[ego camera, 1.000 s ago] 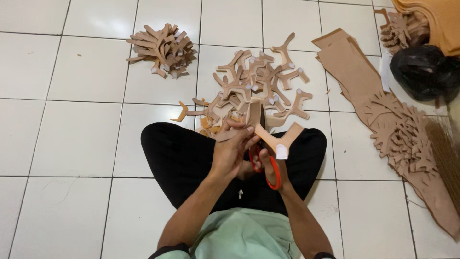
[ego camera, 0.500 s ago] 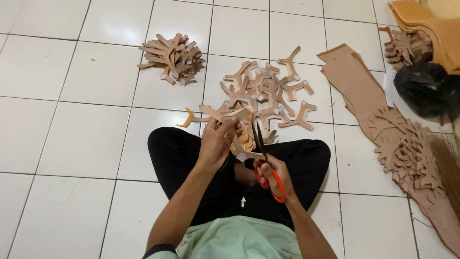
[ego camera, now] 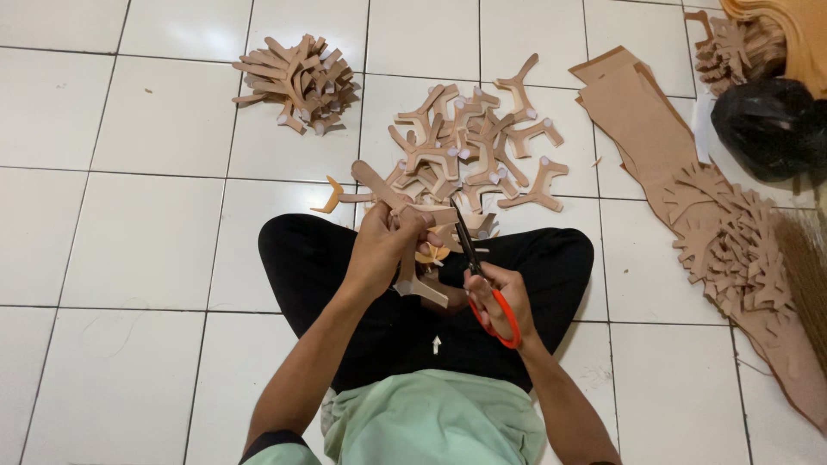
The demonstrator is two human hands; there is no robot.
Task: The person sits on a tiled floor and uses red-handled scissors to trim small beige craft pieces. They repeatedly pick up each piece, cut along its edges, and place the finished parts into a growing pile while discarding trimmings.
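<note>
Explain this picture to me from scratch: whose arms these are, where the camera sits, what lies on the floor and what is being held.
No machine here: a person sits cross-legged on a white tiled floor, and the camera is worn on their head, looking down at their own arms. The left hand holds a tan Y-shaped cutout piece. The right hand grips red-handled scissors, blades pointing up at that piece. Ahead lies a loose pile of similar cutouts, and farther left a tighter stacked heap. To the right lie long tan sheets with cut, jagged edges and a black plastic bag.
</note>
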